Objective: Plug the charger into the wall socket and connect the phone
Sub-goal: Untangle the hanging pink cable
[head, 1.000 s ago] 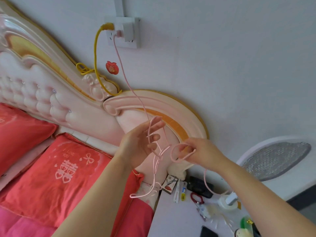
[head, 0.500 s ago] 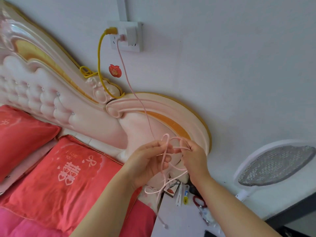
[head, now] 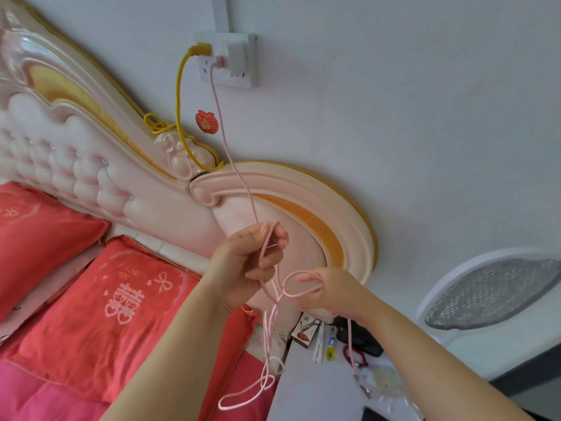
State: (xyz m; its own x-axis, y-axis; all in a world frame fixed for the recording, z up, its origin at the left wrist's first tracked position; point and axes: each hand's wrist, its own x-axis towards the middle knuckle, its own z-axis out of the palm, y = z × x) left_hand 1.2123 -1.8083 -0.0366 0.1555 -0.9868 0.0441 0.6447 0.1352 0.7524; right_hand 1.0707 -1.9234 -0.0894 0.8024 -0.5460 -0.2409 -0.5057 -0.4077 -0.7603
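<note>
Two grips on pink cable [head: 225, 138], left hand [head: 243, 265] and right hand [head: 332, 290], by white nightstand [head: 309, 390].

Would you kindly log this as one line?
white charger in wall socket | left hand grips thin pink cable | right hand holds its loop

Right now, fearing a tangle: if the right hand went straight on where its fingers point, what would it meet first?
Probably the left hand, which grips the pink cable; the right hand holds a loop of it. Depth is unclear.
</note>
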